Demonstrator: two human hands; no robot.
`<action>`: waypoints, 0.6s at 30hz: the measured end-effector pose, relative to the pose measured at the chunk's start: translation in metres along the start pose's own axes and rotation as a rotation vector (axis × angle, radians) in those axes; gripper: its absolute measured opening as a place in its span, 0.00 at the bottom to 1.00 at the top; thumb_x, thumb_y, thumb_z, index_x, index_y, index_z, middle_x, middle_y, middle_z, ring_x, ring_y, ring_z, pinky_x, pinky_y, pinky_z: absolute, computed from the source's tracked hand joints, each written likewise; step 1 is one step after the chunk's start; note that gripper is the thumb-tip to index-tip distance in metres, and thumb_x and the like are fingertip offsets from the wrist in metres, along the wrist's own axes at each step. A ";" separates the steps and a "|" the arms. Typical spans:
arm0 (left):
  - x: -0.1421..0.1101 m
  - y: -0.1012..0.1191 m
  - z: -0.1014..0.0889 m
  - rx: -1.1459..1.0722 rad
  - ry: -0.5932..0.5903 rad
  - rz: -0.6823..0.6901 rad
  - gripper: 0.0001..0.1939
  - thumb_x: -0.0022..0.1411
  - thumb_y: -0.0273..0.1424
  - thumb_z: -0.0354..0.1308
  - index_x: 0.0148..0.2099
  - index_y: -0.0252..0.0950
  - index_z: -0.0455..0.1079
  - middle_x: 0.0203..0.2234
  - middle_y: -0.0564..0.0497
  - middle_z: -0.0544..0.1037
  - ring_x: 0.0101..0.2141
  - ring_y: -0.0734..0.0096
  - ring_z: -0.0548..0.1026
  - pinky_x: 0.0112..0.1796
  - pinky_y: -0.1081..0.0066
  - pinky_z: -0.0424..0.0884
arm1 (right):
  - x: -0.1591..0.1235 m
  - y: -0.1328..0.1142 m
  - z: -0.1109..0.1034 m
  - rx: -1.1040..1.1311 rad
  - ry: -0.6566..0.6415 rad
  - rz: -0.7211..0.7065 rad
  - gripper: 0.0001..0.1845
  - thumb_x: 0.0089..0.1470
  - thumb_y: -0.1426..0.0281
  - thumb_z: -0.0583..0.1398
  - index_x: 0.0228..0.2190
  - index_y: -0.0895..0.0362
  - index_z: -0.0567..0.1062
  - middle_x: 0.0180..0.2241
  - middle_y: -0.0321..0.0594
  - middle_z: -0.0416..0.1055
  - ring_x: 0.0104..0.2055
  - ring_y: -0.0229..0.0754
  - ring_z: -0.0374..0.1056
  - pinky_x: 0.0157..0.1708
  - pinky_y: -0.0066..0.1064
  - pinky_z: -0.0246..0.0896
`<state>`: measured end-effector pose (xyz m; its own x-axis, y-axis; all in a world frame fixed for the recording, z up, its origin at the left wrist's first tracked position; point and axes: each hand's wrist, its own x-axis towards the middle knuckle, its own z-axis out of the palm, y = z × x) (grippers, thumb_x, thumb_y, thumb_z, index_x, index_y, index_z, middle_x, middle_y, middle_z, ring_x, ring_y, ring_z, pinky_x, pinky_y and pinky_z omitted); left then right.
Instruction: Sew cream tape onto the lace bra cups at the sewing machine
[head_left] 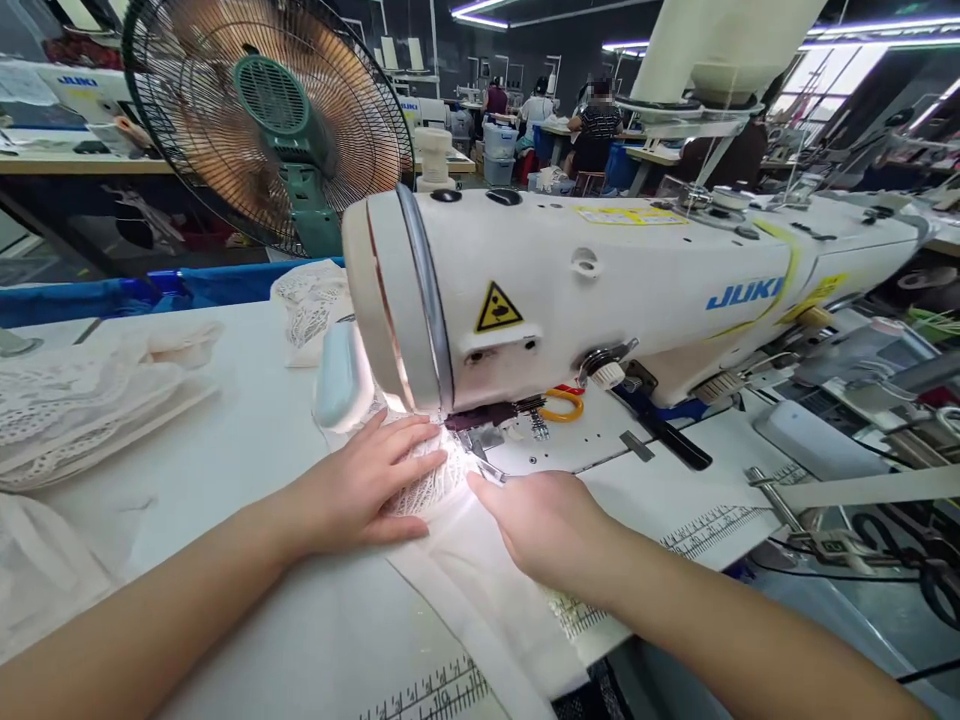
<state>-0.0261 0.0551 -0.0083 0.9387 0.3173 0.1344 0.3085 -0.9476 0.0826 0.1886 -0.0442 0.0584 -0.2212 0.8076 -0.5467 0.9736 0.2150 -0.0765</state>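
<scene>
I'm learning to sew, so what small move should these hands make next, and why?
I'd probably ease the lace slightly forward under the machine: the left hand lies spread on it, and the right hand is at the cloth close by.

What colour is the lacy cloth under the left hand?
The lacy cloth looks white, best seen in the head view.

Both forearms reach forward, left fingers spread, right fingers curled
</scene>
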 end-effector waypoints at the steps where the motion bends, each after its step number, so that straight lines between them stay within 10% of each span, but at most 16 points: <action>1: 0.001 -0.002 -0.002 0.002 -0.003 -0.005 0.30 0.64 0.50 0.47 0.60 0.37 0.61 0.55 0.33 0.66 0.52 0.44 0.65 0.52 0.39 0.56 | 0.002 -0.001 -0.003 -0.006 -0.016 0.007 0.37 0.54 0.78 0.53 0.64 0.55 0.52 0.36 0.44 0.77 0.35 0.47 0.73 0.22 0.30 0.52; 10: 0.007 -0.028 -0.010 -0.002 -0.097 -0.204 0.35 0.61 0.56 0.43 0.59 0.39 0.64 0.29 0.47 0.72 0.32 0.60 0.71 0.36 0.64 0.69 | 0.029 -0.013 0.002 -0.101 -0.040 0.084 0.57 0.38 0.79 0.65 0.65 0.53 0.44 0.26 0.43 0.78 0.28 0.50 0.73 0.22 0.31 0.58; 18: 0.001 -0.027 -0.001 -0.003 0.018 -0.298 0.32 0.61 0.55 0.45 0.58 0.39 0.64 0.36 0.44 0.75 0.40 0.53 0.73 0.38 0.64 0.70 | 0.017 -0.010 -0.001 -0.014 0.038 0.017 0.53 0.37 0.80 0.64 0.64 0.57 0.51 0.29 0.47 0.78 0.30 0.51 0.74 0.21 0.31 0.59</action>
<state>-0.0335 0.0807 -0.0092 0.8042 0.5818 0.1217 0.5693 -0.8127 0.1238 0.1749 -0.0320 0.0511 -0.2069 0.8316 -0.5154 0.9764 0.2086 -0.0554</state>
